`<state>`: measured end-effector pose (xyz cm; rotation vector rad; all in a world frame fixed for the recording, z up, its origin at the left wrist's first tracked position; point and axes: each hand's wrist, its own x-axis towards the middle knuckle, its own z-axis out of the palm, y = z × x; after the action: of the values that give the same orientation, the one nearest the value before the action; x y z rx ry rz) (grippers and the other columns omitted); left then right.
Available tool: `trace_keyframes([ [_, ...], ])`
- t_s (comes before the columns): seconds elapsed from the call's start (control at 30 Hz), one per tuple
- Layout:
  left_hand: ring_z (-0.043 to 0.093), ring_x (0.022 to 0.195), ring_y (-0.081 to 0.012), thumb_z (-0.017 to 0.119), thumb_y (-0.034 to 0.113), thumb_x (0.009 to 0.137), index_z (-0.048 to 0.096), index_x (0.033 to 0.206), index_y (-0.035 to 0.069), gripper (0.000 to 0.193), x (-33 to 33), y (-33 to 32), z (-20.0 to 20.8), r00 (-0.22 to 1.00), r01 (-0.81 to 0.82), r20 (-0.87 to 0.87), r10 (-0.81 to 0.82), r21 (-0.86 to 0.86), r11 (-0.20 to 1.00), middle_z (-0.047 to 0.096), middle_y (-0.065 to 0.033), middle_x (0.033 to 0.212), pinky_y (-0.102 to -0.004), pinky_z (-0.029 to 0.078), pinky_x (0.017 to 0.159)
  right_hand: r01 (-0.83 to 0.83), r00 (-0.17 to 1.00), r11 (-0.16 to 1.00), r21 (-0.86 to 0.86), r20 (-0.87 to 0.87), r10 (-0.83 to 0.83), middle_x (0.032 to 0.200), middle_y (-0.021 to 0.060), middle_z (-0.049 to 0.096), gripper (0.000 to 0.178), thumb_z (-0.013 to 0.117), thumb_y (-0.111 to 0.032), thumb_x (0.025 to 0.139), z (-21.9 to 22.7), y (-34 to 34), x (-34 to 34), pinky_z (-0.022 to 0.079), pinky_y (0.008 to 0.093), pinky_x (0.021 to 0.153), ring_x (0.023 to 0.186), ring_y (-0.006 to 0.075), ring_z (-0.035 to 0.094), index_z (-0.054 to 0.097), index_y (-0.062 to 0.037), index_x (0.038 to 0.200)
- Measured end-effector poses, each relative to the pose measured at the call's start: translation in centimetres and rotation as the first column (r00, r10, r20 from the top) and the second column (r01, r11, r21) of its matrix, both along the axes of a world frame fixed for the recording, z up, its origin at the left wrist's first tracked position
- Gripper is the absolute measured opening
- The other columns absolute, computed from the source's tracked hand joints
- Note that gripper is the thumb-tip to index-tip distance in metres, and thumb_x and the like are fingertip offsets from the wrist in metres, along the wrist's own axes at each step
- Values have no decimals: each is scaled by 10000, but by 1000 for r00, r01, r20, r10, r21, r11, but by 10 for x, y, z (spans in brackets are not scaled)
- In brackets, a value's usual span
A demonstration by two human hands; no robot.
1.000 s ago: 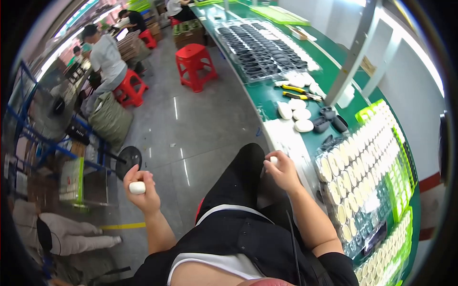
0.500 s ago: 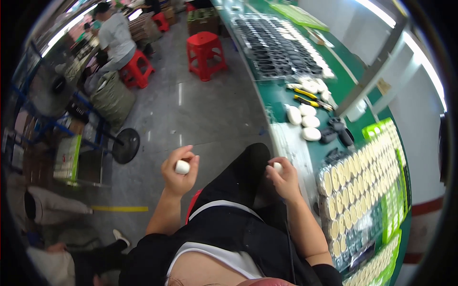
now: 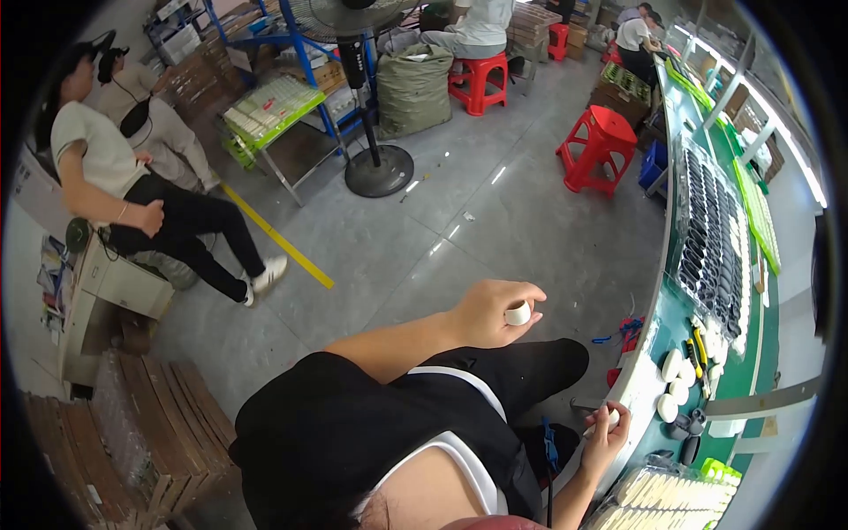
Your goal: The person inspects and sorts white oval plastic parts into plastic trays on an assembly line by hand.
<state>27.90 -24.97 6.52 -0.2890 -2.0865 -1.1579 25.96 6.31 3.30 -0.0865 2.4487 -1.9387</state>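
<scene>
My left hand (image 3: 486,311) is curled round a small white rounded piece (image 3: 518,314), its end showing between the fingers, held in the air above my lap. My right hand (image 3: 607,439) pinches another small white piece (image 3: 613,416) beside the front edge of the green workbench (image 3: 638,440). Most of that second piece is hidden by the fingers. On the bench beyond my right hand lie several white oval cases (image 3: 678,390), dark grey pieces (image 3: 678,427) and yellow-handled pliers (image 3: 699,346).
A tray of cream pieces (image 3: 662,499) stands at the bench's near end; dark parts in clear trays (image 3: 714,234) lie farther along. Red stools (image 3: 601,141), a standing fan (image 3: 378,168), a stuffed sack (image 3: 413,93) and stacked flat boxes (image 3: 146,433) stand around. A person (image 3: 115,168) is at left.
The view has swung left, so the bench now lies farther right and a person shows at the left. Both hands still hold their white pieces.
</scene>
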Motion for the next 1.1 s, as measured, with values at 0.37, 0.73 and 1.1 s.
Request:
trace_keyframes([
  [0.37,622,619,-238,694,68,754,568,954,68,237,4,-4,-11,997,29,70,-28,-16,999,622,-54,715,-311,474,549,-4,1000,999,-40,11,5,735,34,557,134,570,-73,878,0,0,-1,449,182,576,602,81,548,539,-15,994],
  [0.73,619,634,-250,696,73,746,571,943,75,234,-1,-1,-14,992,73,109,-69,-36,997,617,-59,716,-326,475,555,-2,1000,1000,-12,-2,1,733,37,563,128,564,-80,884,0,0,0,444,180,577,607,78,552,542,-14,991],
  [1.1,618,635,-255,693,81,751,575,941,68,224,8,-5,-18,994,59,98,-53,-54,997,621,-60,717,-329,479,562,-14,1000,1000,-6,-21,13,728,35,563,123,571,-77,877,0,-3,-1,448,182,568,600,81,550,548,-15,981],
])
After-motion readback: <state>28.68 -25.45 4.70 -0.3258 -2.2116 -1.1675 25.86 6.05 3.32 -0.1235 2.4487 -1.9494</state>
